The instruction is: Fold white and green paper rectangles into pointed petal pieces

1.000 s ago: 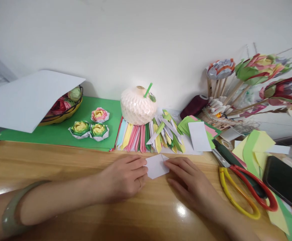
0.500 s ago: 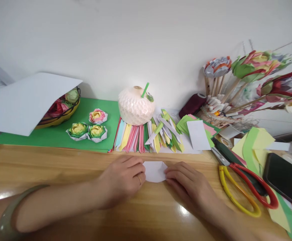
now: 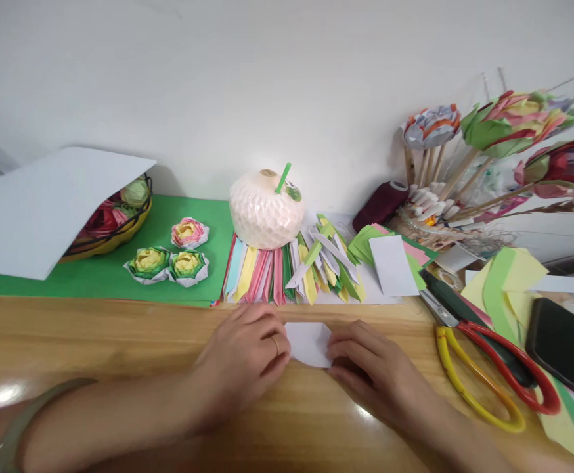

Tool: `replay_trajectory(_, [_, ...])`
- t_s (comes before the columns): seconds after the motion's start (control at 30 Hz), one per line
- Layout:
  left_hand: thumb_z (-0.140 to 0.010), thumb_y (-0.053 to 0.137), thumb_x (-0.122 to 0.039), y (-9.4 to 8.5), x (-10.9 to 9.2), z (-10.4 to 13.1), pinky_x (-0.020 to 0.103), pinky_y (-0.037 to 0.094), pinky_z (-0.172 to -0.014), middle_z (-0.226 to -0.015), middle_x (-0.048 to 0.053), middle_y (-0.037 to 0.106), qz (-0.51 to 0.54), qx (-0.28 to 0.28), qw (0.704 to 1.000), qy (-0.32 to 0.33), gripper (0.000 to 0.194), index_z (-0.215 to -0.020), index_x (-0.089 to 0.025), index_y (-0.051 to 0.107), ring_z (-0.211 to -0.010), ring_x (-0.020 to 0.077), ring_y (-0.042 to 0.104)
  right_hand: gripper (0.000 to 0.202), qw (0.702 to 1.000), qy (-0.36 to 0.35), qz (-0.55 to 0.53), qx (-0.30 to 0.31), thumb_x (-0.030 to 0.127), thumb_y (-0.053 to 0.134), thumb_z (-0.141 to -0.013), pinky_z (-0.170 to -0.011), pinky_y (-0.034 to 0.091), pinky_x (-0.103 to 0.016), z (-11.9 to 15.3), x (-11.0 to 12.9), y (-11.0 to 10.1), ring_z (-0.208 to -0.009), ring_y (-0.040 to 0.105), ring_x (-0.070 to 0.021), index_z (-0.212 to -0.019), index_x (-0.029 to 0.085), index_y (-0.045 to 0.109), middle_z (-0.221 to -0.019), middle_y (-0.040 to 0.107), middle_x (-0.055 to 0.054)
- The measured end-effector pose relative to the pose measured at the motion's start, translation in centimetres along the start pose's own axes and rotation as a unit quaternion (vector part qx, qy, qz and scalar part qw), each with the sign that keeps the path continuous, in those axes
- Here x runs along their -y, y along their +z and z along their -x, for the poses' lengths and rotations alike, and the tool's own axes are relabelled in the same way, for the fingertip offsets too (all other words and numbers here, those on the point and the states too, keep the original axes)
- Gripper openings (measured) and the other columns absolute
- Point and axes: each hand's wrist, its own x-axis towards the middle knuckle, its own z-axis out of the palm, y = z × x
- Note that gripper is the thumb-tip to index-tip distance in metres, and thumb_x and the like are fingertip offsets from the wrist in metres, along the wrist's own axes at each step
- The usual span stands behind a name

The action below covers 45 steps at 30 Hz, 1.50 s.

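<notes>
Paper (image 3: 311, 341), white and small, stretches between my two hands at the front of the table (image 3: 134, 335); from this angle I can't quite tell whether it touches the wood. At my far left a large white sheet (image 3: 55, 210) lies slanted over a yellow-rimmed basket (image 3: 136, 228) of folded flowers. The basket rests on a green sheet (image 3: 201, 207), with three small blooms (image 3: 187, 265) grouped to its right. A bangle (image 3: 25, 424) circles my left forearm. My left hand (image 3: 252, 348), ringed and curled narrow, grips the paper's left end. Behind the hand, a pale pot (image 3: 267, 213) with a green straw (image 3: 283, 178) sits at the back of a row of coloured strips (image 3: 266, 276). My right hand (image 3: 368, 355), also narrow, pinches the right end. Beyond it are a white card (image 3: 393, 266) on green ones, and a dark red spool (image 3: 380, 205). Furthest right come the scissors (image 3: 445, 315), stemmed flowers (image 3: 506, 125), yellow and green scraps (image 3: 496, 289), and a black phone (image 3: 565, 348).
</notes>
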Motion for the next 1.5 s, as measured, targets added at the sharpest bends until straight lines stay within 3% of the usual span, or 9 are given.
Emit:
replay_trajectory(0.3, [-0.087, 0.053, -0.015, 0.1, -0.5, -0.2, 0.039, 0.039, -0.082, -0.079, 0.002, 0.063, 0.044, 0.004, 0.997, -0.069, 0.013, -0.077, -0.016, 0.060, -0.088, 0.0215, 0.051, 0.012, 0.992, 0.118, -0.041, -0.028, 0.012, 0.047, -0.090, -0.071, 0.048, -0.025, -0.2, 1.1, 1.0, -0.082, 0.056, -0.0141, -0.084, 0.020, 0.052, -0.093, 0.054, -0.004])
replay_trajectory(0.47, [-0.087, 0.052, -0.015, 0.1, -0.5, -0.4, 0.039, 0.037, -0.080, -0.079, 0.001, 0.062, 0.063, 0.014, 0.994, -0.087, 0.013, -0.076, -0.017, 0.060, -0.085, 0.0205, 0.050, 0.013, 0.989, 0.137, -0.032, -0.045, 0.013, 0.045, -0.091, -0.070, 0.049, -0.024, -0.4, 1.3, 1.2, -0.080, 0.057, -0.0132, -0.082, 0.020, 0.051, -0.094, 0.052, -0.005])
replay_trajectory(0.67, [-0.084, 0.050, -0.015, 0.4, -0.8, -0.5, 0.038, 0.035, -0.076, -0.081, 0.003, 0.057, 0.044, 0.006, 0.991, -0.129, 0.016, -0.071, -0.018, 0.058, -0.085, 0.0210, 0.046, 0.015, 0.989, 0.141, -0.011, -0.053, 0.012, 0.044, -0.090, -0.066, 0.050, -0.024, -0.7, 1.1, 1.6, -0.075, 0.058, -0.0134, -0.078, 0.020, 0.050, -0.090, 0.054, -0.005])
replay_trajectory(1.2, [-0.079, 0.050, -0.013, 1.1, -0.4, -0.8, 0.040, 0.036, -0.072, -0.082, 0.004, 0.052, 0.046, 0.005, 0.987, -0.152, 0.012, -0.069, -0.018, 0.054, -0.085, 0.0229, 0.043, 0.016, 0.984, 0.115, 0.060, -0.120, 0.017, 0.042, -0.090, -0.056, 0.052, -0.023, -0.9, 0.6, 2.6, -0.067, 0.060, -0.0142, -0.075, 0.022, 0.047, -0.082, 0.055, -0.005])
replay_trajectory(1.5, [-0.076, 0.051, -0.012, 1.2, -0.2, -0.7, 0.041, 0.036, -0.072, -0.084, 0.004, 0.050, 0.060, 0.021, 0.985, -0.163, 0.010, -0.069, -0.018, 0.052, -0.087, 0.0239, 0.042, 0.017, 0.985, 0.116, 0.081, -0.097, 0.019, 0.041, -0.091, -0.056, 0.053, -0.024, -1.1, 0.7, 2.3, -0.067, 0.062, -0.0150, -0.075, 0.022, 0.046, -0.081, 0.057, -0.005])
